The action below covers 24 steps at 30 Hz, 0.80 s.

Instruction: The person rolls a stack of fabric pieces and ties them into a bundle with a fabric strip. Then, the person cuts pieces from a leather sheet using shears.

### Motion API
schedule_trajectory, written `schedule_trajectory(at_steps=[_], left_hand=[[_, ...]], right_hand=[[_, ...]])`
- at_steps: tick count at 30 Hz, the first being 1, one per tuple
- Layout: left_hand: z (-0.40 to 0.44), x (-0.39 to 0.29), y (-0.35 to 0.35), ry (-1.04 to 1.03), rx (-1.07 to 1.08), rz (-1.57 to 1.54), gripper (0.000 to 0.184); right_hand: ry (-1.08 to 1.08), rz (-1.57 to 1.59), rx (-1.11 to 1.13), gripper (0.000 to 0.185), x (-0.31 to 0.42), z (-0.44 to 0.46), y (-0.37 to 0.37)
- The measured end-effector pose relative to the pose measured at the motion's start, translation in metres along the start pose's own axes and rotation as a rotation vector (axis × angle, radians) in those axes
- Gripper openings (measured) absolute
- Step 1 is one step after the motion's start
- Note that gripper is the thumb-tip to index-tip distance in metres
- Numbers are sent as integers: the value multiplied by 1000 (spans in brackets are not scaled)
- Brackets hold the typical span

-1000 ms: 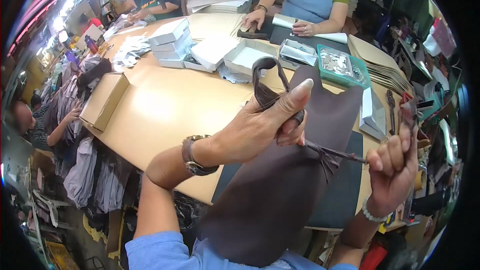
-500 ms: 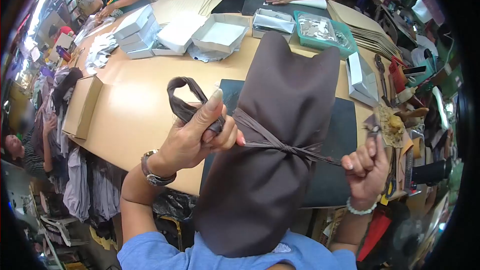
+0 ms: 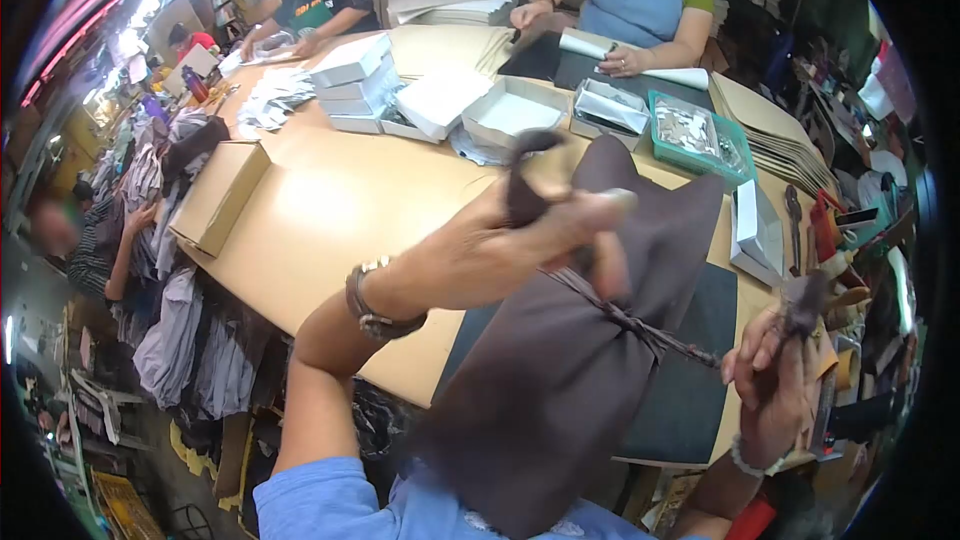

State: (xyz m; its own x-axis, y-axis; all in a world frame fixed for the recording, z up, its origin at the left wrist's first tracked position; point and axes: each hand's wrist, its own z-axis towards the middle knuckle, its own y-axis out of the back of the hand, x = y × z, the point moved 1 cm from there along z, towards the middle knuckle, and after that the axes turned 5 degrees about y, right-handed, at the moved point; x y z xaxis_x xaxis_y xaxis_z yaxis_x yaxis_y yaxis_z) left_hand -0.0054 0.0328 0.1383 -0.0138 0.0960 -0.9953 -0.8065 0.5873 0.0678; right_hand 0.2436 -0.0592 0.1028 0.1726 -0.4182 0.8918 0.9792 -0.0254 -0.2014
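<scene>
A dark brown bundle point(image 3: 550, 380) of smooth sheet material stands tilted in front of me, its lower end near my blue shirt. A thin dark tie cord point(image 3: 632, 322) is drawn around its middle, gathering it at a knot-like twist. My left hand point(image 3: 500, 255), blurred by motion, is closed on one part of the cord at the bundle's left, with a dark loop point(image 3: 525, 180) rising above the fingers. On the right, my right hand point(image 3: 770, 370) grips the other end of the cord, its bunched tail sticking up from the fist.
A black mat point(image 3: 695, 365) lies under the bundle on the tan table point(image 3: 330, 230). White boxes point(image 3: 350, 90) and a green tray point(image 3: 700, 135) of small pieces line the far side. Tools point(image 3: 793, 225) lie at right. Two people work across the table; another sits at far left.
The view has swung left and up, so more of the people opposite shows. My left hand has turned and moved across the front of the bundle. Both hands still hold the cord.
</scene>
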Motion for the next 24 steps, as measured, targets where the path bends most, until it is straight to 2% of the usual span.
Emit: schedule_trajectory(at_steps=[2,4,7,8,11,13,16,19,20,22,24], left_hand=[[18,-23,-6,-491,28,464,22],[31,-31,-19,-973,-14,794,13],[31,-49,-33,-968,24,889,14],[34,-49,-34,-966,37,891,14],[42,-50,-34,-959,85,908,17],[40,-50,-31,-950,98,956,20],[31,-50,-21,-341,176,123,31],[30,-3,-13,-286,258,25,39],[30,19,-17,-316,301,63,38],[28,48,-37,-373,331,42,31],[27,54,-41,-357,239,68,23]], right_hand=[[32,-158,108,28,24,5,-16],[-40,-277,77,28,44,14,-37],[-176,-308,139,27,43,27,-37],[-207,-305,181,21,43,28,-42],[-124,-391,325,18,41,31,-52],[-91,-320,265,18,41,32,-61],[-23,-185,224,22,23,36,-45],[39,41,129,25,13,38,-45],[56,79,-45,27,8,37,-52],[103,-72,-24,27,4,37,-50],[91,9,-1,26,2,38,-55]])
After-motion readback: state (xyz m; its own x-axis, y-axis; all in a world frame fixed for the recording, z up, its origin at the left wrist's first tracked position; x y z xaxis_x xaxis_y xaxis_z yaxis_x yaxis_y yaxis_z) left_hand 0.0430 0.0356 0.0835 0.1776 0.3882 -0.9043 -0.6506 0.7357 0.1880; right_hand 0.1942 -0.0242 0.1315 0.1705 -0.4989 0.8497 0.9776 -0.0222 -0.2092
